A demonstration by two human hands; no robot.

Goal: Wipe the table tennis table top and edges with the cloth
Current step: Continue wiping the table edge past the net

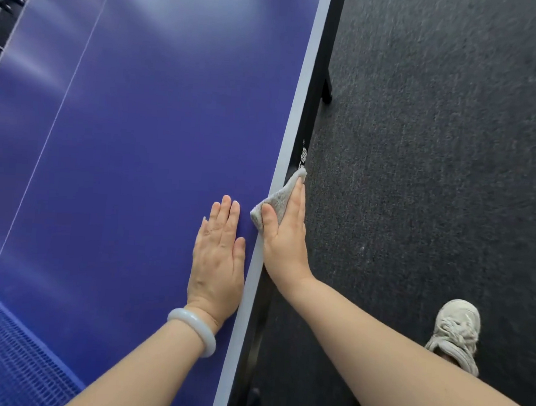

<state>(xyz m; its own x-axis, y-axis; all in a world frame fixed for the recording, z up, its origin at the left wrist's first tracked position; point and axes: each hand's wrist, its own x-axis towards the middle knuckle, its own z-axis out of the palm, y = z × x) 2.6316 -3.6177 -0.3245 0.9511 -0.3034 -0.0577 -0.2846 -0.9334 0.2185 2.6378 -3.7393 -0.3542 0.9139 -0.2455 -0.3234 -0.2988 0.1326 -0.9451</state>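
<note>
The grey cloth (280,197) is wrapped over the long edge of the bench (158,116) nearest me, from the pale border strip (303,94) down onto the black side rail (312,111). My right grip (285,235) pinches it there, thumb on top and fingers down the side, so I judge the edge is the part being wiped. My left grip (218,256) lies spread flat on the blue top just beside it, probably bracing my lean; no container shows.

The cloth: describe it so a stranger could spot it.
On the blue table tennis table, follow the pale right edge. There the right hand grips a small grey cloth over it. The left hand beside it lies flat, holding nothing.
</note>
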